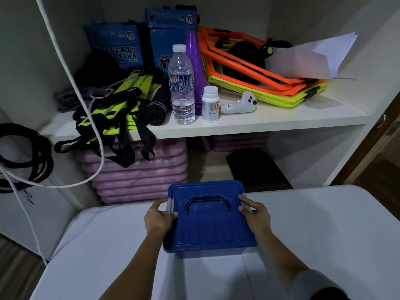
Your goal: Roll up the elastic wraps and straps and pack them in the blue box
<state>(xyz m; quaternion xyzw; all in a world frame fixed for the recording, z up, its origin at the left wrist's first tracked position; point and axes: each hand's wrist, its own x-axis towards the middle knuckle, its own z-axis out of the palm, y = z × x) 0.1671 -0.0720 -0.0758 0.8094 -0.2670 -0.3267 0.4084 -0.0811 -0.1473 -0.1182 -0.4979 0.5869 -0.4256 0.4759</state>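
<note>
Currently my left hand and right hand grip the blue box, at 12 o'clock on the white table, by its 9 and 3 o'clock latches, which I judge the best hold on stiff, light, slick plastic.

Open table around box; cluttered shelf beyond

Between the hands, glossy smooth plastic on the blue box; under them, the white counter looks matt.

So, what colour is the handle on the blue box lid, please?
Black handle, best in the head view.
</note>
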